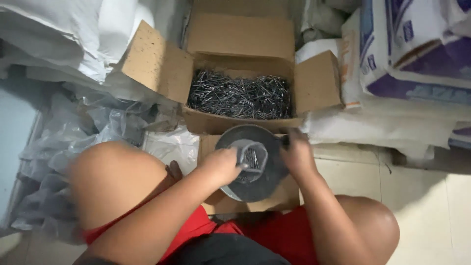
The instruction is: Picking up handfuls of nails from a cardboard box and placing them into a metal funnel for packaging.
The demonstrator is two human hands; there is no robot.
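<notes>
An open cardboard box (314, 83) full of dark steel nails (240, 95) stands on the floor in front of me. Below it sits a round grey metal pan (267, 184). My left hand (223, 164) holds open a small clear plastic bag (252, 157) over the pan; a few nails show inside the bag. My right hand (297, 154) grips the pan's right rim, next to the bag. My bare knees and red shorts fill the bottom of the view.
Crumpled clear plastic bags (83, 132) lie at the left. White sacks (59, 34) are piled at the upper left, printed white and blue sacks (417, 54) at the right. A flat cardboard piece (208, 147) lies under the pan. Pale floor tiles (422, 196) show at the lower right.
</notes>
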